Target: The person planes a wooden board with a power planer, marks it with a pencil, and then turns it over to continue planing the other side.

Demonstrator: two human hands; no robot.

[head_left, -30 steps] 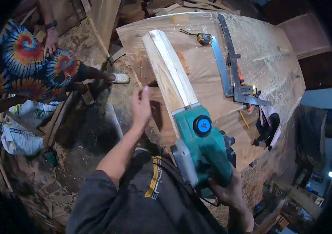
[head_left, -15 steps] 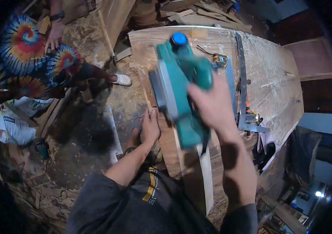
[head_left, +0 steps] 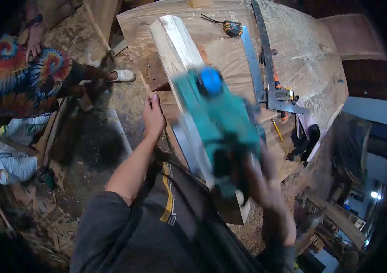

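Note:
My right hand [head_left: 261, 184] is closed around the rear handle of a green electric planer [head_left: 202, 116] with a blue front knob, both smeared by motion. Beneath the planer lies a long pale wooden beam [head_left: 177, 43], its far end bare and its near end showing close to my body. My left hand [head_left: 155, 119] is at the near left edge of the wooden work table [head_left: 223, 57], its fingers closed at that edge, apart from the planer.
On the table lie a tape measure [head_left: 233, 28], metal squares [head_left: 262, 43], a pencil [head_left: 277, 130] and scattered shavings. At left stands another person [head_left: 43, 73] in tie-dye clothes, near white sacks [head_left: 14, 166]. Wood scraps litter the floor.
The planer in my right hand has come back toward my body, uncovering the beam's far end. My view has shifted, and my left hand stays at the table edge.

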